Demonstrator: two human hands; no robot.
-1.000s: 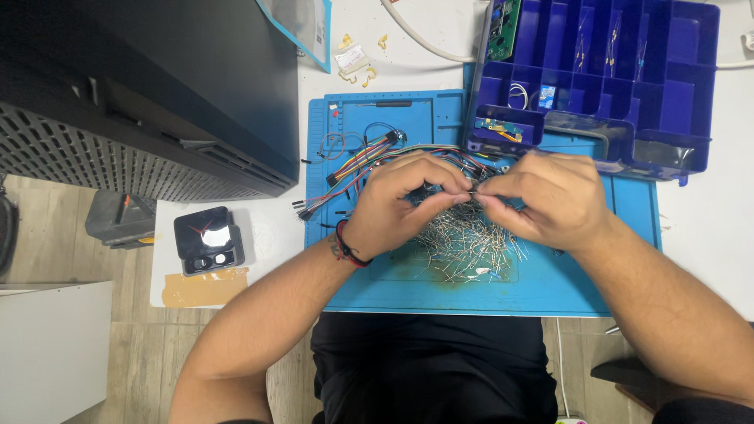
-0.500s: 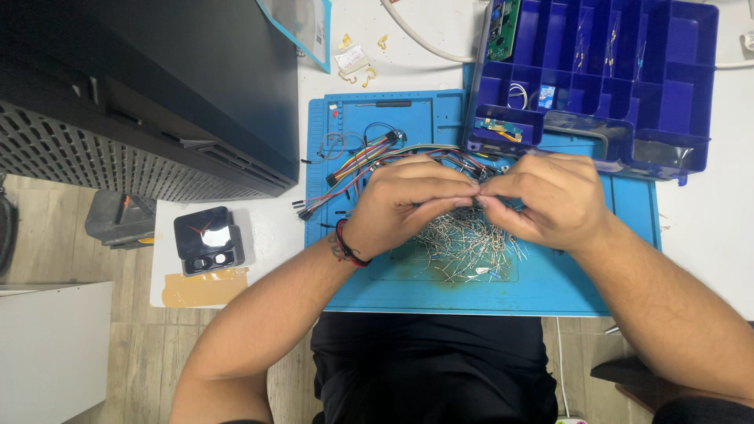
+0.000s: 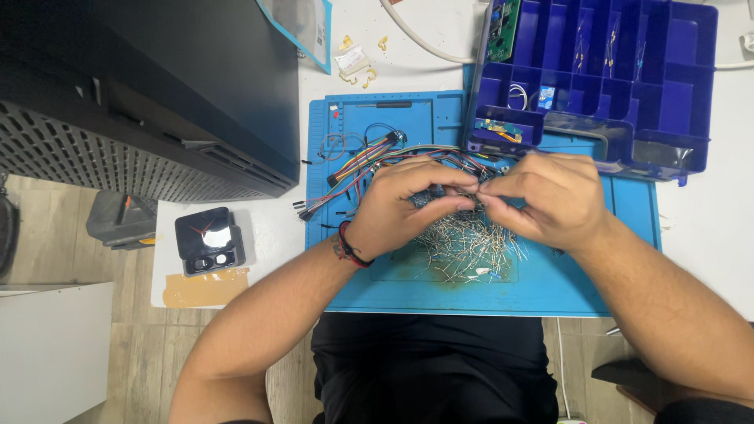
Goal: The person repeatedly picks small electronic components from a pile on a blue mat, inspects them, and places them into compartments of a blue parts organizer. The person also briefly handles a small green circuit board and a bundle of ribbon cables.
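Observation:
My left hand [image 3: 404, 206] and my right hand [image 3: 546, 196] meet fingertip to fingertip above a heap of thin metal-legged components [image 3: 467, 239] on a blue work mat [image 3: 550, 283]. Both pinch one small component from the heap between thumb and fingers; the part itself is mostly hidden by my fingers. A bundle of coloured jumper wires [image 3: 357, 161] lies on the mat just beyond my left hand. A red and black band sits on my left wrist.
A dark blue compartment box [image 3: 620, 78] with small parts and circuit boards stands at the back right. A large black device [image 3: 149, 94] fills the left. A small black case [image 3: 208, 239] and tan tape [image 3: 204, 286] lie at the table's left edge.
My left fingers have shifted slightly around the pinched component. Both hands stay in the same place over the heap.

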